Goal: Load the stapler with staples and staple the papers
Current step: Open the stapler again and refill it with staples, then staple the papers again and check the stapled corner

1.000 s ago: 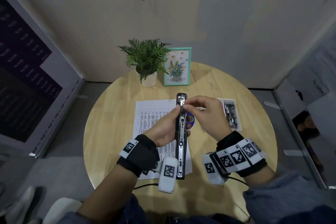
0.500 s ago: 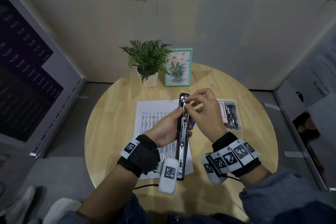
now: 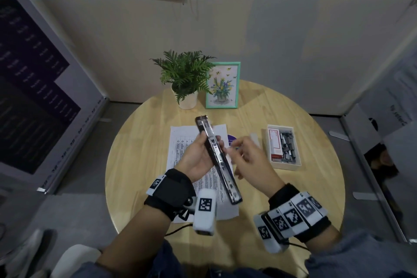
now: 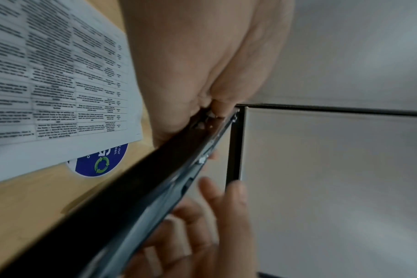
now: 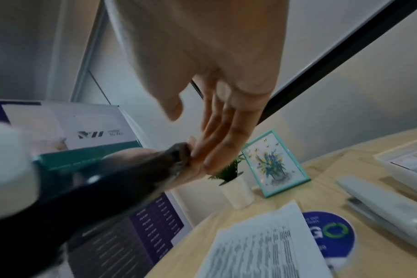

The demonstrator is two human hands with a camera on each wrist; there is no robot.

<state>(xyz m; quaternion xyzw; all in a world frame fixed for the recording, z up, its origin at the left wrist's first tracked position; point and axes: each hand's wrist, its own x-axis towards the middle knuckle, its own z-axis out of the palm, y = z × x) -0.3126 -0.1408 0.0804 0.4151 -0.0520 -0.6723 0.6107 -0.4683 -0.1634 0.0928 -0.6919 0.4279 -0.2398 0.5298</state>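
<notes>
A long black stapler [image 3: 217, 160], swung open flat with its metal staple channel facing up, slants over the printed papers [image 3: 180, 144]. My left hand [image 3: 197, 159] grips it round the middle; the left wrist view shows the palm [image 4: 198, 65] against the stapler [image 4: 155, 178]. My right hand [image 3: 250, 159] hovers just right of the stapler with relaxed, blurred fingers and holds nothing I can see. In the right wrist view its fingers [image 5: 226, 127] are straight, with their tips near one end of the stapler [image 5: 107, 188]. An open box of staples [image 3: 283, 146] lies to the right.
The round wooden table [image 3: 140, 153] also carries a potted plant [image 3: 185, 74] and a green picture frame [image 3: 222, 86] at the back. A blue round sticker [image 3: 231, 139] and a pale stapler-like object [image 5: 381, 206] lie beside the papers. Wall panels close in all around.
My right hand has let go of the stapler's far end and drawn back to the right, fingers loosened. The stapler's far end has swung to the left in my left hand.
</notes>
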